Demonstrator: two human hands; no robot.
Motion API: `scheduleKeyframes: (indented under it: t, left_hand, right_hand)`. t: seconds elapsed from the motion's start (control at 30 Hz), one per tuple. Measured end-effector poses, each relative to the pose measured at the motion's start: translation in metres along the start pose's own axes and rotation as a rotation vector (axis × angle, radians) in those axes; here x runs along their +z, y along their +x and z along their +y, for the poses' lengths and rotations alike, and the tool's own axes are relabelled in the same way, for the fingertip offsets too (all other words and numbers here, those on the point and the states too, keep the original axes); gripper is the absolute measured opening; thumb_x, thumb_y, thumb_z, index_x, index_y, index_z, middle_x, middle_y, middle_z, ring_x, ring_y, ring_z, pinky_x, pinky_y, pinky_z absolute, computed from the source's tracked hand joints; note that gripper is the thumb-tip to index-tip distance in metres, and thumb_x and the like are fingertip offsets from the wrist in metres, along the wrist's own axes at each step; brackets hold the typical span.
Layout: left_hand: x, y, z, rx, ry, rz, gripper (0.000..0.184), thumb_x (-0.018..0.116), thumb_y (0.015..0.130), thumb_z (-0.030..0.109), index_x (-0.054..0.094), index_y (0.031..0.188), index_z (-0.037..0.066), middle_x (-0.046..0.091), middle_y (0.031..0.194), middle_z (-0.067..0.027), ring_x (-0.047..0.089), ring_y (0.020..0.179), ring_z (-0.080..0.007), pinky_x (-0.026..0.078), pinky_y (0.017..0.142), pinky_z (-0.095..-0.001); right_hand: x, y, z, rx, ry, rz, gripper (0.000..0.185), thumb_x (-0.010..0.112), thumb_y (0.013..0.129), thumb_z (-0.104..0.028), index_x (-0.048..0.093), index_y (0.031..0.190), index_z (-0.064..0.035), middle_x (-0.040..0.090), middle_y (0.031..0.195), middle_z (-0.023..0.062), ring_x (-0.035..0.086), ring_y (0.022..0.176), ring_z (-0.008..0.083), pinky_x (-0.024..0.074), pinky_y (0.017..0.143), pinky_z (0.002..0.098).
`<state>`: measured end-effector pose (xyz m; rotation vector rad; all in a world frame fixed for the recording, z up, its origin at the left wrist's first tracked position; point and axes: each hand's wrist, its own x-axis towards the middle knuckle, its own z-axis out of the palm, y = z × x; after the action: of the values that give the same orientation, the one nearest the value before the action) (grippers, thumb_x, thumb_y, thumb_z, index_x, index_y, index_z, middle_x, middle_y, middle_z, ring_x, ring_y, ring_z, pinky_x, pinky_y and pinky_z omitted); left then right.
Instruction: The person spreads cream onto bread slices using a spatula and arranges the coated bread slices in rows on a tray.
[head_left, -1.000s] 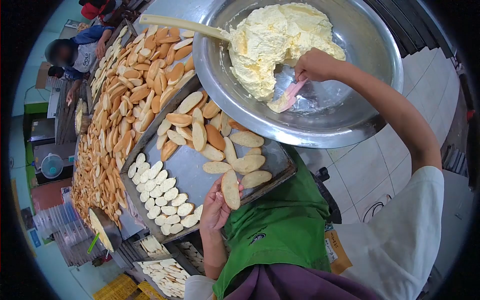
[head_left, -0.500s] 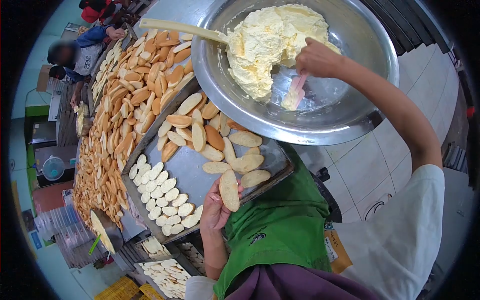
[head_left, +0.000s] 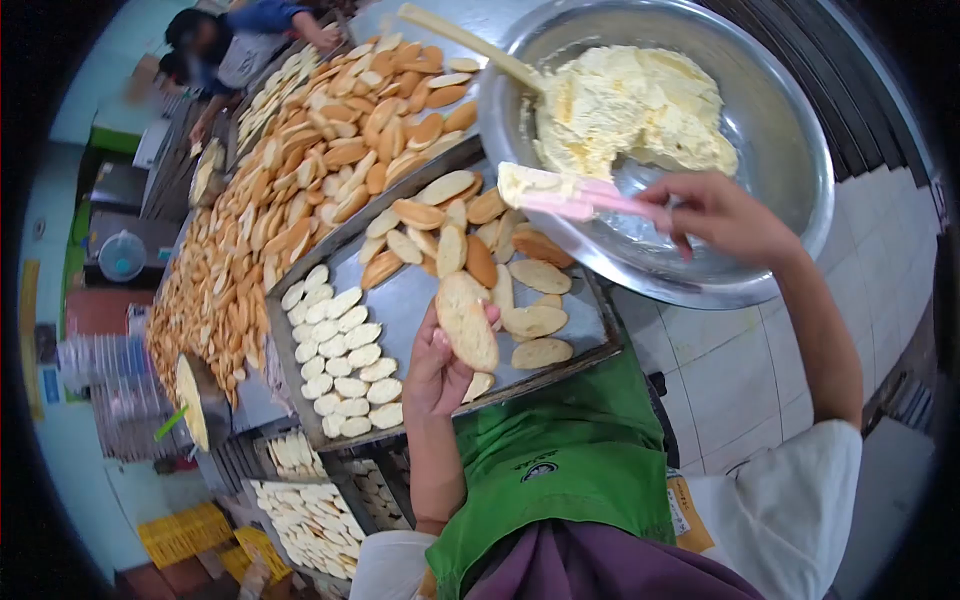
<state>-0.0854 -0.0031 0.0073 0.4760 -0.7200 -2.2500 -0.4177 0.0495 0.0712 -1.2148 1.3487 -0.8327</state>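
Beside the tray (head_left: 408, 302) — heaped bread (head_left: 330, 160), steel bowl (head_left: 785, 180), spatula (head_left: 580, 197) across rim

Left hand (head_left: 437, 372), partly hidden behind a pale oval bread half (head_left: 467, 320); purple cloth garment (head_left: 600, 568), cut off below; lettering (head_left: 530, 465) on green cloth apron (head_left: 600, 492), illegibly small.

Your head-worn camera looks forward and steeply down over your green apron (head_left: 560, 455), close above your left hand (head_left: 438, 365) and right hand (head_left: 725, 215); its wide, bowed view goes dark at the corners and, past the tray (head_left: 402, 305), reaches the distant wall (head_left: 115, 65), which leans along the frame's left side
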Motion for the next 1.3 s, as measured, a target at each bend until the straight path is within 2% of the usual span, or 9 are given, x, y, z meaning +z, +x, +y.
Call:
scheduleKeyframes:
  t: [0.2,0.3,0.37,0.57,0.93,1.1,1.17,1.2,1.3]
  left_hand:
    - [0.005,-0.001,0.011,0.038,-0.026,0.007,0.056,0.055,0.083,0.015,0.025,0.129,0.004,0.043,0.122,-0.0187,0.045,0.113,-0.0314,0.044,0.091,-0.0374]
    - [0.004,-0.012,0.011,0.038,-0.056,0.035,0.055,0.056,0.083,0.018,0.027,0.128,0.005,0.046,0.120,-0.0153,0.050,0.109,-0.0275,0.048,0.086,-0.0339]
    - [-0.002,-0.021,0.012,0.028,0.023,0.064,0.062,0.058,0.082,0.029,0.027,0.129,0.002,0.046,0.118,-0.0166,0.051,0.106,-0.0288,0.049,0.083,-0.0341]
    - [-0.016,-0.036,0.011,0.031,-0.044,0.126,0.059,0.061,0.080,0.024,0.031,0.125,0.001,0.052,0.112,-0.0108,0.057,0.097,-0.0185,0.053,0.077,-0.0279]
    - [-0.027,-0.038,0.015,0.014,-0.054,0.115,0.058,0.060,0.080,0.025,0.032,0.126,0.001,0.053,0.111,-0.0088,0.059,0.092,-0.0143,0.053,0.075,-0.0236]
    - [-0.039,-0.037,0.018,0.015,0.027,0.068,0.055,0.061,0.080,0.021,0.035,0.124,0.001,0.050,0.115,-0.0096,0.057,0.095,-0.0140,0.052,0.077,-0.0237]
    - [-0.035,-0.034,0.014,-0.004,0.050,0.061,0.055,0.063,0.079,0.019,0.036,0.123,0.001,0.049,0.116,-0.0098,0.056,0.097,-0.0142,0.052,0.078,-0.0243]
    - [-0.030,-0.032,0.010,0.014,0.040,0.039,0.059,0.066,0.077,0.019,0.036,0.123,0.000,0.050,0.116,-0.0095,0.056,0.098,-0.0147,0.051,0.080,-0.0251]
    - [-0.012,-0.033,0.009,0.069,0.117,0.100,0.077,0.074,0.065,0.032,0.036,0.123,-0.001,0.052,0.110,-0.0098,0.054,0.100,-0.0171,0.049,0.080,-0.0287]
  right_hand:
    - [0.090,-0.033,-0.017,-0.060,0.246,0.114,0.019,0.052,0.081,0.002,0.055,0.100,0.0039,0.055,0.086,0.0059,0.054,0.059,0.0084,0.0449,0.051,0.0190]
    - [0.128,-0.016,0.013,-0.301,0.287,0.208,0.026,0.054,0.076,0.009,0.057,0.101,0.0021,0.055,0.090,0.0070,0.055,0.067,0.0100,0.0452,0.058,0.0200]
    - [0.148,-0.004,0.025,-0.479,0.183,0.279,0.031,0.055,0.074,0.010,0.060,0.103,-0.0007,0.054,0.091,0.0069,0.054,0.076,0.0117,0.0442,0.065,0.0213]
    - [0.182,0.010,0.040,-0.435,0.224,0.254,0.027,0.061,0.071,0.007,0.065,0.096,-0.0026,0.056,0.089,0.0071,0.054,0.081,0.0139,0.0438,0.069,0.0220]
    - [0.140,-0.017,0.015,-0.541,-0.588,0.399,0.032,0.058,0.064,0.011,0.066,0.090,-0.0075,0.057,0.083,0.0094,0.056,0.075,0.0212,0.0458,0.064,0.0293]
    - [0.117,-0.024,-0.005,-0.527,-0.505,0.428,0.032,0.053,0.069,0.012,0.065,0.092,-0.0059,0.056,0.078,0.0087,0.055,0.068,0.0166,0.0435,0.056,0.0246]
    - [0.118,-0.024,-0.010,-0.316,-0.056,0.213,0.025,0.051,0.074,0.010,0.064,0.092,-0.0024,0.055,0.075,0.0084,0.053,0.062,0.0126,0.0413,0.052,0.0227]
    - [0.121,-0.021,-0.013,-0.156,0.025,0.132,0.020,0.050,0.077,0.007,0.063,0.091,0.0006,0.057,0.072,0.0080,0.051,0.058,0.0112,0.0417,0.052,0.0246]
    - [0.119,-0.017,-0.002,-0.142,-0.082,0.065,0.018,0.051,0.077,0.006,0.062,0.089,0.0016,0.058,0.071,0.0084,0.052,0.056,0.0128,0.0429,0.053,0.0257]
